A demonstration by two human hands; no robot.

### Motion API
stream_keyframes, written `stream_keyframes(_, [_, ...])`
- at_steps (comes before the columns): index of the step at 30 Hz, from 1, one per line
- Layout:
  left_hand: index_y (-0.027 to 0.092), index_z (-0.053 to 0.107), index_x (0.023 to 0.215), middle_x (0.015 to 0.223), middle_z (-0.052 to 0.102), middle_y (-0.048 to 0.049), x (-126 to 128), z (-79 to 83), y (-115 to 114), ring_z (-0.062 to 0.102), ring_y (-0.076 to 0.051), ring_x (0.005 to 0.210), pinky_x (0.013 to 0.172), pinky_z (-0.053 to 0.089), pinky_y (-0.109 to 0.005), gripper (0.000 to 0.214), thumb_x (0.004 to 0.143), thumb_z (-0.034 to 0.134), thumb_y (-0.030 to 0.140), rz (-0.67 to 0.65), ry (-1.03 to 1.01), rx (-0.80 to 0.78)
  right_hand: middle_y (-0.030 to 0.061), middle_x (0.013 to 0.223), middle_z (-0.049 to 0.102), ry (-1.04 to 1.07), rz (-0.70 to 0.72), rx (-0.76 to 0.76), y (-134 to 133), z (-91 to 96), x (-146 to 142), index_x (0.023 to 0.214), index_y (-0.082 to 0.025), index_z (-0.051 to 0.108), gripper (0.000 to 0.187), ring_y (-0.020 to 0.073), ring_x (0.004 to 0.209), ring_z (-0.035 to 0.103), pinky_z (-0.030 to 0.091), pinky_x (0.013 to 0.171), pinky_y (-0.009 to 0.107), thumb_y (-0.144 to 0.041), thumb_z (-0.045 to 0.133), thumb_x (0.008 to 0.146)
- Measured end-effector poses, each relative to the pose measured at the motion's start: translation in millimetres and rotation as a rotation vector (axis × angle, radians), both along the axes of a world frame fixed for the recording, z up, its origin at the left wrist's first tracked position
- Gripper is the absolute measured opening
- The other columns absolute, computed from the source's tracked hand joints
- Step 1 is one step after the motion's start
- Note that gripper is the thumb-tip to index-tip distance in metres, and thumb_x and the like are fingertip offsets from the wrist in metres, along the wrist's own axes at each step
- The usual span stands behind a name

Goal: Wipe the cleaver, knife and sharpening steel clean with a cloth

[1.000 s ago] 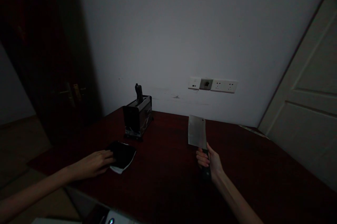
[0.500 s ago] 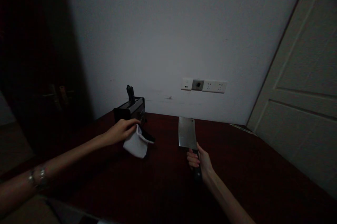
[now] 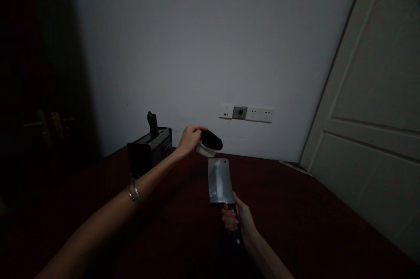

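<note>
My right hand (image 3: 243,219) is wrapped round the black handle of a cleaver (image 3: 220,181). Its broad steel blade points away from me over the dark red table, with a small hole near the far corner. My left hand (image 3: 189,140) pinches a cloth (image 3: 211,140), black on one face and white on the other. The cloth hangs just beyond the far end of the blade, seemingly apart from it. To the left of that hand stands a dark knife block (image 3: 149,150), and one black knife handle (image 3: 152,124) sticks up from it.
The table (image 3: 272,209) backs onto a pale wall carrying a row of sockets (image 3: 252,113). A light panelled door (image 3: 367,95) closes off the right side. A thin flat strip (image 3: 295,168) lies at the table's far right edge. Deep shadow covers the left.
My left hand has moved right and up with the cloth, from beside the knife block to the far end of the blade. The cleaver appears slightly lower and further left as the view shifted.
</note>
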State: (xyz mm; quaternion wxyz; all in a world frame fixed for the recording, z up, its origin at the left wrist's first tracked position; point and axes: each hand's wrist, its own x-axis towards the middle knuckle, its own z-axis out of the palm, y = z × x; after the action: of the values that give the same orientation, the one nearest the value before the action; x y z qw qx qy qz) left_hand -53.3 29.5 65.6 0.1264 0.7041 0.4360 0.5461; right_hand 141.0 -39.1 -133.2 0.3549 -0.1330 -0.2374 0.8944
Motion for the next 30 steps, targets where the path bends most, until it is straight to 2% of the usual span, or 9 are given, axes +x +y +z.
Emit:
stream_keyframes(3, [0.006,0.069,0.087,0.081,0.069,-0.0089,7.3,-2.5,10.9,0.062,-0.020,0.083,0.077,0.047,-0.032,0.032,0.075,0.042,0.018,-0.046,-0.126,-0.118,-0.0093,0.040,0.028,-0.007,0.002,-0.010,2.5,-1.9,0.5,0.060,-0.013,0.052,0.049,0.0021,0.031,0.014,0.015,0.029,0.015,-0.056,0.044,0.080])
stream_keyframes(6, [0.006,0.066,0.097,0.090,0.068,-0.0111,13.1,-12.7,16.6,0.062,-0.021,0.089,0.082,0.046,-0.034,0.031,0.073,0.052,0.018,-0.070,-0.088,-0.031,-0.0093,0.039,0.028,-0.001,-0.004,-0.006,4.8,-3.8,0.9,0.058,-0.013,0.052,0.050,0.0021,0.031,0.013,0.015,0.029,0.015,-0.058,0.042,0.080])
stream_keyframes(8, [0.009,0.064,0.103,0.104,0.065,-0.0113,19.3,-27.6,14.7,0.058,-0.019,0.100,0.091,0.042,-0.036,0.033,0.073,0.049,0.010,-0.143,0.035,0.139,-0.0092,0.039,0.028,0.002,-0.007,-0.010,5.4,-3.7,0.7,0.058,-0.013,0.052,0.051,0.0020,0.031,0.013,0.015,0.029,0.015,-0.058,0.042,0.080])
stream_keyframes(11, [0.013,0.057,0.112,0.121,0.055,-0.0113,31.0,-59.7,1.9,0.051,-0.016,0.112,0.097,0.038,-0.038,0.041,0.077,0.040,0.003,-0.374,0.310,0.311,-0.0089,0.039,0.029,0.003,-0.010,-0.016,4.4,-1.2,-0.2,0.058,-0.013,0.053,0.053,0.0021,0.030,0.013,0.016,0.029,0.015,-0.059,0.041,0.080])
stream_keyframes(15, [0.014,0.025,0.137,0.131,0.045,-0.0123,43.5,-97.6,-23.8,0.041,-0.016,0.122,0.100,0.037,-0.037,0.066,0.074,0.043,0.002,-0.522,0.513,0.255,-0.0082,0.037,0.030,0.004,-0.033,-0.008,1.5,4.3,-1.7,0.054,-0.013,0.053,0.057,0.0024,0.028,0.014,0.016,0.028,0.016,-0.062,0.038,0.080])
stream_keyframes(17, [0.013,0.021,0.138,0.135,0.039,-0.0132,47.3,-107.2,-33.8,0.036,-0.018,0.125,0.103,0.034,-0.037,0.074,0.070,0.047,0.003,-0.542,0.580,0.241,-0.0081,0.036,0.030,-0.007,-0.054,-0.006,0.0,6.8,-2.5,0.053,-0.013,0.053,0.060,0.0027,0.028,0.014,0.017,0.027,0.017,-0.063,0.034,0.081])
stream_keyframes(20, [0.009,0.031,0.133,0.138,0.034,-0.0155,52.0,-111.6,-42.2,0.029,-0.022,0.128,0.105,0.030,-0.038,0.065,0.071,0.052,0.011,-0.494,0.690,0.270,-0.0080,0.036,0.029,-0.025,-0.076,-0.015,-2.0,9.5,-4.3,0.051,-0.013,0.053,0.064,0.0026,0.027,0.015,0.017,0.027,0.017,-0.064,0.029,0.082])
stream_keyframes(25, [0.011,0.048,0.117,0.137,0.035,-0.0150,57.7,-109.9,-47.0,0.019,-0.026,0.132,0.107,0.025,-0.041,0.044,0.082,0.049,0.036,-0.305,0.824,0.295,-0.0069,0.035,0.028,-0.067,-0.084,-0.057,-7.4,13.0,-10.5,0.047,-0.013,0.051,0.073,0.0032,0.026,0.013,0.015,0.026,0.017,-0.063,0.013,0.085])
stream_keyframes(30, [0.008,0.032,0.131,0.145,0.017,-0.0162,51.9,-104.2,-46.3,0.005,-0.024,0.135,0.108,0.021,-0.042,0.059,0.086,0.041,0.044,-0.157,0.924,0.338,-0.0049,0.033,0.031,-0.124,-0.109,-0.090,-17.0,21.1,-16.1,0.049,-0.013,0.054,0.078,0.0044,0.024,0.015,0.012,0.025,0.018,-0.056,0.001,0.087])
